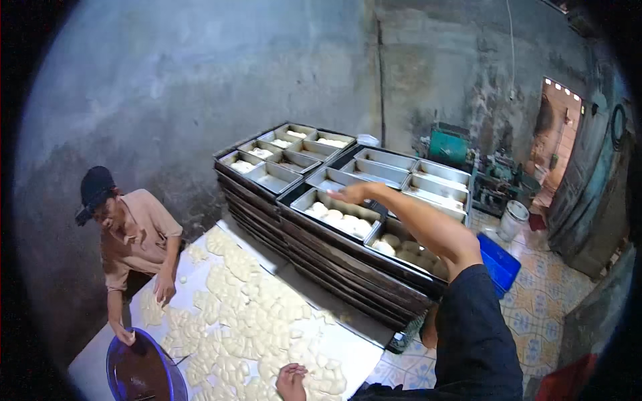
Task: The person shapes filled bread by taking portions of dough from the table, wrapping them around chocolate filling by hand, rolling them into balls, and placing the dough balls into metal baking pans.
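My right hand (350,194) reaches out over a stack of trays, above a metal loaf pan (328,179). Its fingers are stretched out, and I see nothing held in them. Just below it, another loaf pan (366,242) holds several pale dough balls (341,221). At the lower edge, my left hand (291,383) is low over many flat pale dough pieces (251,314) spread on a white table (354,347). Its fingers are curled, and whatever they hold, if anything, is hidden.
Tall stacks of dark trays (348,287) stand beyond the table. A co-worker (144,234) at the left has one hand at a blue basin (117,361) and the other by the dough. Right of the trays are a blue crate (498,264), a white bucket (513,220) and a green machine (448,147).
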Demonstrator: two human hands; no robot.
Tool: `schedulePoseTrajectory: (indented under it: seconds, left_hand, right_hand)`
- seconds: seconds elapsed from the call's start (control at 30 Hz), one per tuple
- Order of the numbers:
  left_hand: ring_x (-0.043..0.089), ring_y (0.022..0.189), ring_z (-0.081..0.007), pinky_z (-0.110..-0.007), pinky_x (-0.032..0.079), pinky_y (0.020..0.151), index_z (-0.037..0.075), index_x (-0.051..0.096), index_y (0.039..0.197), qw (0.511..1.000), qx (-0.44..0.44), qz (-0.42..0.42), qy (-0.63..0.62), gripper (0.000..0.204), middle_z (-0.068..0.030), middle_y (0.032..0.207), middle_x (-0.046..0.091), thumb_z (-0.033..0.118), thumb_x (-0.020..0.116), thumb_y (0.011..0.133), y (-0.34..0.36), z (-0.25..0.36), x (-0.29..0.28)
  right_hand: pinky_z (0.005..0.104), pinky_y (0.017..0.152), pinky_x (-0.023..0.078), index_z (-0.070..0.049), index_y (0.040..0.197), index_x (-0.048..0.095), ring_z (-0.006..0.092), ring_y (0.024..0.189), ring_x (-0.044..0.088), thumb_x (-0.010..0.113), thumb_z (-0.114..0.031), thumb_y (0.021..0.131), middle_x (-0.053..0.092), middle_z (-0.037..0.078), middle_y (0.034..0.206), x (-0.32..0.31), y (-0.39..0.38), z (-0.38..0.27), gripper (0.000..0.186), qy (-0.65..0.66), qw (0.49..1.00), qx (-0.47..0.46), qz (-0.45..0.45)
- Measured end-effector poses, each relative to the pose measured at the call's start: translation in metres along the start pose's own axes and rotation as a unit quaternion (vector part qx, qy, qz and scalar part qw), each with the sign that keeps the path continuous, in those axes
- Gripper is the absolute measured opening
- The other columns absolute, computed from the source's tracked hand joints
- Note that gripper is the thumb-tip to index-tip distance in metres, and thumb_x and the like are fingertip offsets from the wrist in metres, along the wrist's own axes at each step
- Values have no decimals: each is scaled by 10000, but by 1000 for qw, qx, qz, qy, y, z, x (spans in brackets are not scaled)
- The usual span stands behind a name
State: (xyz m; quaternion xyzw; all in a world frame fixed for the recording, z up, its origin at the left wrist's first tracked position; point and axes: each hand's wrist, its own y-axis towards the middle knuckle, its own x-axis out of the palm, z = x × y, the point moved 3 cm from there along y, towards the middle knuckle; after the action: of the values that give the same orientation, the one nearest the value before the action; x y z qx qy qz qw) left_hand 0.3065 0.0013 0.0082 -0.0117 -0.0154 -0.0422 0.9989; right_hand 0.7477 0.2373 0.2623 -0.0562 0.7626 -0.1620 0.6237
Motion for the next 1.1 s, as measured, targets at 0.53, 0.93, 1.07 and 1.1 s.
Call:
schedulePoseTrajectory:
  seconds: [0.53,0.93,1.07,1.1]
  left_hand:
    - [598,977,-234,-355,513,759,59,633,1044,987,122,-78,68,194,-83,1030,637,150,560,889,63,163,60]
    - [622,968,-196,-304,538,688,39,600,1148,987,62,-143,-26,283,-82,1050,647,208,602,922,35,66,56]
    - [565,1071,-301,-375,450,892,-41,411,1283,965,153,-57,-206,520,-221,1155,568,355,483,954,34,105,61]
    - [448,1224,-332,-412,395,977,-35,286,1385,933,185,-76,-299,629,-257,1262,483,403,431,957,34,112,66]
  right_hand:
    - [424,1077,352,-35,1329,503,317,1247,485,143,-712,905,561,201,1277,-21,-161,141,877,151,983,57,84]
    - [294,663,508,29,867,634,215,696,626,721,-103,791,624,96,791,-9,-266,72,176,96,859,-182,469]
    - [292,608,522,-9,863,697,177,666,658,712,-56,811,684,70,759,95,-287,-98,72,326,792,-450,253]
    - [314,733,544,15,1059,669,263,835,686,679,-127,858,691,156,930,134,-281,-130,247,325,834,-418,153]
